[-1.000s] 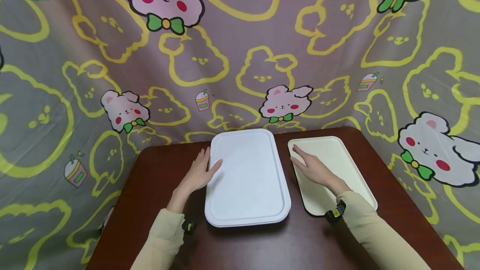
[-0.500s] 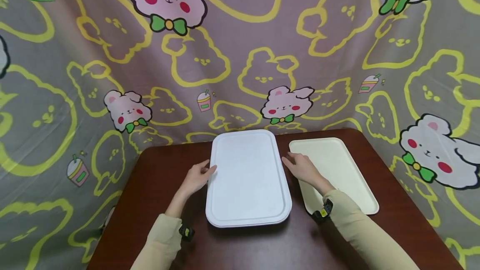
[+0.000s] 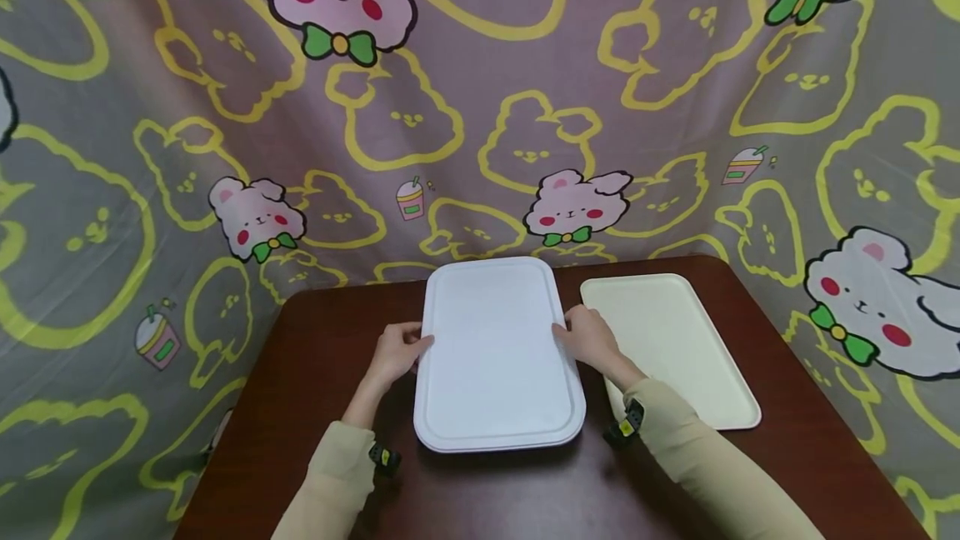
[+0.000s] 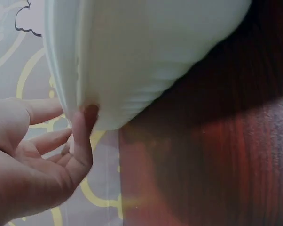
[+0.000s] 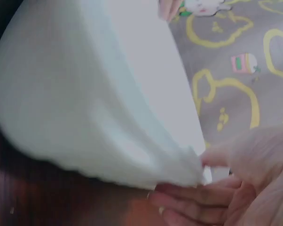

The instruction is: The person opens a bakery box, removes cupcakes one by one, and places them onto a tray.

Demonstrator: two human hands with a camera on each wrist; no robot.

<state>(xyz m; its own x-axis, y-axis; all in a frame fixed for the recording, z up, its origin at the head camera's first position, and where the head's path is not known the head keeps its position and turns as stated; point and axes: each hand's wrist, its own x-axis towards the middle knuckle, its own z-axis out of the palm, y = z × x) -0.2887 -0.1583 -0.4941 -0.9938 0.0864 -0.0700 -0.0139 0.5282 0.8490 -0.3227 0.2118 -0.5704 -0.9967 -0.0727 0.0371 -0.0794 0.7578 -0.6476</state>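
A deep white box [image 4: 146,56] with ribbed lower walls stands on the table, covered by a flat white lid [image 3: 498,357] with rounded corners. At the lid's left long side, my left hand [image 3: 393,352] holds the edge, thumb on top and fingers curled below the rim, as the left wrist view shows. My right hand [image 3: 592,340] pinches the right edge across from it. In the right wrist view the thumb [image 5: 219,155] lies at the lid's edge and several fingers [image 5: 193,200] are tucked beneath. The lid covers the box's inside.
A shallow cream tray [image 3: 667,348] lies right of the box, partly under my right forearm. The dark brown table [image 3: 495,494] ends at the back against a patterned cloth [image 3: 465,140], which also hangs along both sides.
My right hand has moved left from over the cream tray to the lid's right edge. My left hand has come down slightly, and its straight fingers have curled around the left edge.
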